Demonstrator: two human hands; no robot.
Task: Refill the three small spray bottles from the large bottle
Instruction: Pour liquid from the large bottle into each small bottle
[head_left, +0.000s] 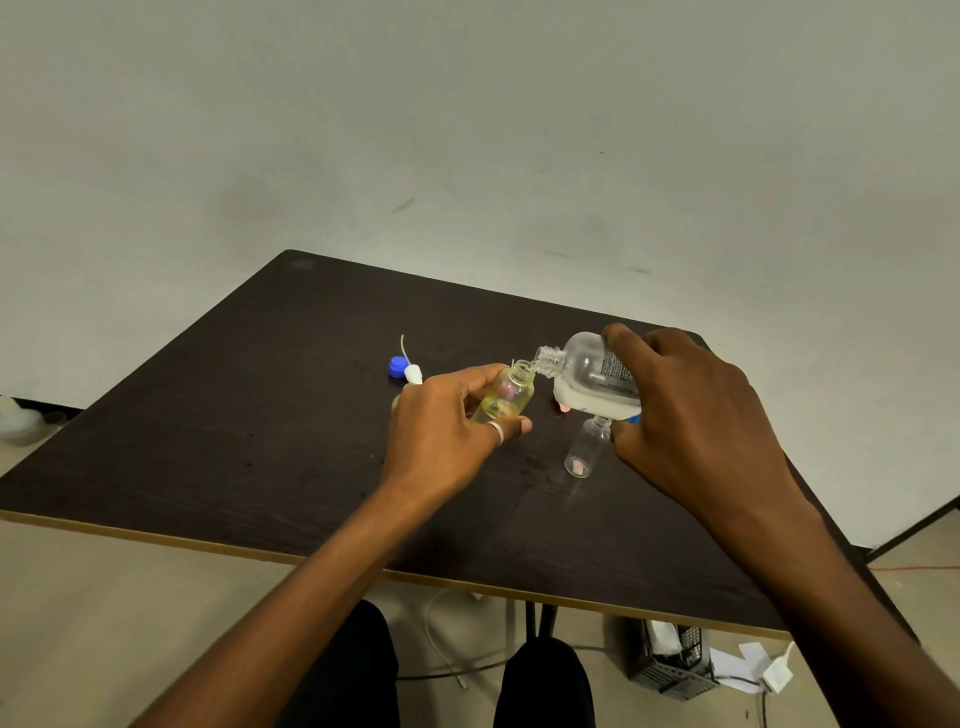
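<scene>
My left hand (447, 421) grips a small yellowish spray bottle (506, 395), uncapped and tilted, above the dark table (234, 441). My right hand (696, 415) holds the large clear bottle (587, 376) tipped on its side, white liquid pooled in its lower part, its open neck touching the small bottle's mouth. A second small clear bottle (584, 452) stands uncapped below the large bottle. A white spray head with its tube (412, 369) and a blue cap (397, 366) lie to the left. Part of another small bottle is hidden behind my left hand.
A small pink object (564, 409) lies on the table under the large bottle. Below the table's front edge are my knees, a white cable (441, 644), a black basket (670, 660) and a white plug (777, 675) on the floor.
</scene>
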